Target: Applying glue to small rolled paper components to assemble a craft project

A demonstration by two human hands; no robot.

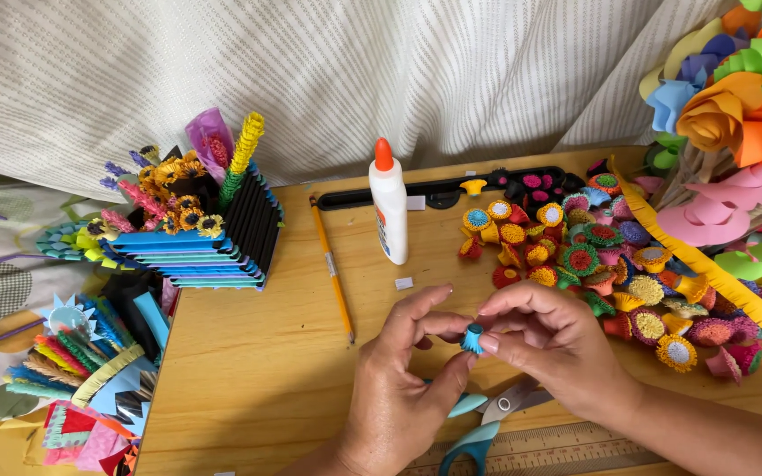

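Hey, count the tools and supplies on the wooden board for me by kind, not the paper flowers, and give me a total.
Glue bottle: 1
Pencil: 1
Scissors: 1
Ruler: 1
Total: 4
Both hands, left and right, hold one small blue paper flower between their fingertips.

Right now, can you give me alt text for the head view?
Both hands, left hand and right hand, pinch a small blue fringed paper flower over a wooden board. A heap of colourful paper flowers lies right, a white glue bottle behind.
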